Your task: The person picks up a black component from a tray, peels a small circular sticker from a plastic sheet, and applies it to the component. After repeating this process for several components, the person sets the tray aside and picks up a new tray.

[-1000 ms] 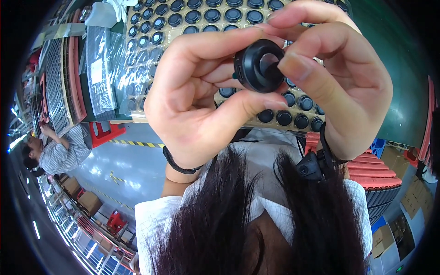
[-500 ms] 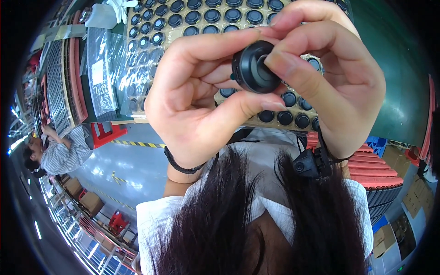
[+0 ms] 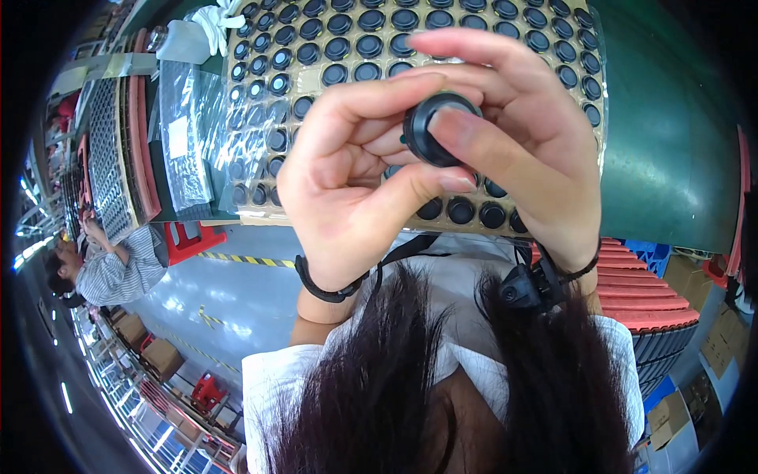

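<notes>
A small, round black part (image 3: 421, 141) with a stepped rim is held up between my two hands, over the tray. My left hand (image 3: 339, 178) is closed round its left side, with the thumb along the lower edge and the fingers at the top and behind. My right hand (image 3: 529, 142) presses its thumb flat across the round face, covering much of it. The right index finger stretches out above, and the other right fingers curl behind the part. Below lies a tan tray (image 3: 309, 81) with rows of similar round black parts, some with pale centres.
Left of the tray lies a clear plastic bag (image 3: 185, 146), with white gloves (image 3: 215, 28) beyond it. The green table (image 3: 659, 150) extends right. Red slatted pads (image 3: 643, 288) stand at my right. A co-worker in stripes (image 3: 118, 265) sits far left near a red stool (image 3: 189, 242).
My right hand has moved left, and its thumb has gone from the part's edge to flat across its face. The right index finger has straightened. My left hand still grips the part.
</notes>
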Motion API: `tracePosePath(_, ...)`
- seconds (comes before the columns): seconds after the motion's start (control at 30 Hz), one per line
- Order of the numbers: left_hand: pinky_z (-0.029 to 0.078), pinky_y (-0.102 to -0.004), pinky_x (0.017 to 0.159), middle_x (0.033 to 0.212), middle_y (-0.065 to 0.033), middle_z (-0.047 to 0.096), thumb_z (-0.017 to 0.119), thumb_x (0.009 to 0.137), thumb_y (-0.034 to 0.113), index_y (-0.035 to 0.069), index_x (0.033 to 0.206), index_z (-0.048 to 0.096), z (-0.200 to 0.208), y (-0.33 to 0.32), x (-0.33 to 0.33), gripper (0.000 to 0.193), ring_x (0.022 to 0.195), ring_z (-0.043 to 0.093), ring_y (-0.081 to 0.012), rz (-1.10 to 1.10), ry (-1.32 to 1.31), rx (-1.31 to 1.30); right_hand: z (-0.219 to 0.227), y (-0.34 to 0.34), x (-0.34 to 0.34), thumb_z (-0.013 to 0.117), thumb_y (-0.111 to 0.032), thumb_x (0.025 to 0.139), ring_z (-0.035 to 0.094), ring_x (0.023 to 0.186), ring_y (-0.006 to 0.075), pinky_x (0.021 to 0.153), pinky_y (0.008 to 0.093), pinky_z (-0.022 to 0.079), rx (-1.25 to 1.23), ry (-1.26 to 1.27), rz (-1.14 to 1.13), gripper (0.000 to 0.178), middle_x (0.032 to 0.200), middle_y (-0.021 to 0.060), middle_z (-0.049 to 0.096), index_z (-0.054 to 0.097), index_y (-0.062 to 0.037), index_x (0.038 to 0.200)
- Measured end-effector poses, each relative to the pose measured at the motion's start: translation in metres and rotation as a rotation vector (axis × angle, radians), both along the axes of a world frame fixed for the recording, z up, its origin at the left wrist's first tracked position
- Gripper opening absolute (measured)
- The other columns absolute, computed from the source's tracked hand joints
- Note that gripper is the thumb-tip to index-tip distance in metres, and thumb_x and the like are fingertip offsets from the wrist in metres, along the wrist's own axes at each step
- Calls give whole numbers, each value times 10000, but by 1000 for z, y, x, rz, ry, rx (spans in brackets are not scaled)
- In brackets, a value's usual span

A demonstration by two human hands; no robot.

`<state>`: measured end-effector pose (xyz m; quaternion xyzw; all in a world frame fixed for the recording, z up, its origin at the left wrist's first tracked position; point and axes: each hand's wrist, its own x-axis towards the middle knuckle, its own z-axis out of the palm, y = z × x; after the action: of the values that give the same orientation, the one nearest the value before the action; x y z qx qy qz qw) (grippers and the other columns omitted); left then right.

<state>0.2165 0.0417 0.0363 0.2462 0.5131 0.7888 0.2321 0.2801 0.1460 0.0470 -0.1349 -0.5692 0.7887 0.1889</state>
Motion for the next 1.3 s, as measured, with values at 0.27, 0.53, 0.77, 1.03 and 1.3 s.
tracePosePath(0.27, 522, -266, 656, 937, -188, 576, 577, 740, -58, -84, 1104, 428, -9, 0, -10, 394, 737, 614, -208, -177, -137, 11, -12, 23, -2, 363, -234, 916, 567, 827, 125, 757, 226, 417, 206, -68, 81, 382, 902, 105, 618, 404, 21, 1197)
tracePosePath(0.53, 504, -248, 666, 894, -87, 575, 491, 805, -39, -2, 1086, 513, -61, -37, -85, 285, 737, 596, -145, -146, 16, -564, -32, 46, 19, 426, -242, 897, 564, 892, 158, 791, 264, 399, 243, -99, 20, 431, 1004, 107, 590, 329, -32, 1260)
tracePosePath(0.77, 482, -236, 556, 824, -74, 565, 547, 778, -16, 13, 986, 572, -74, -43, -132, 211, 641, 586, -118, 81, 404, -987, -38, 50, 23, 409, -179, 894, 538, 961, 194, 862, 298, 384, 309, -138, 97, 469, 1067, 156, 541, 252, -1, 1298)
tracePosePath(1.03, 469, -247, 514, 826, -100, 565, 599, 731, -2, 15, 925, 595, -96, -45, -147, 195, 585, 586, -155, 259, 727, -1016, -43, 47, 25, 492, -113, 859, 528, 926, 156, 816, 275, 390, 246, -173, 110, 477, 1030, 95, 548, 292, -66, 1289)
tracePosePath(1.3, 449, -348, 715, 909, -158, 572, 664, 673, 99, 39, 984, 565, -25, -65, -97, 331, 822, 572, -318, 672, 1247, -862, -46, 53, 30, 444, -111, 872, 510, 949, 153, 864, 277, 367, 351, -178, 103, 485, 1068, 122, 524, 248, -26, 1308)
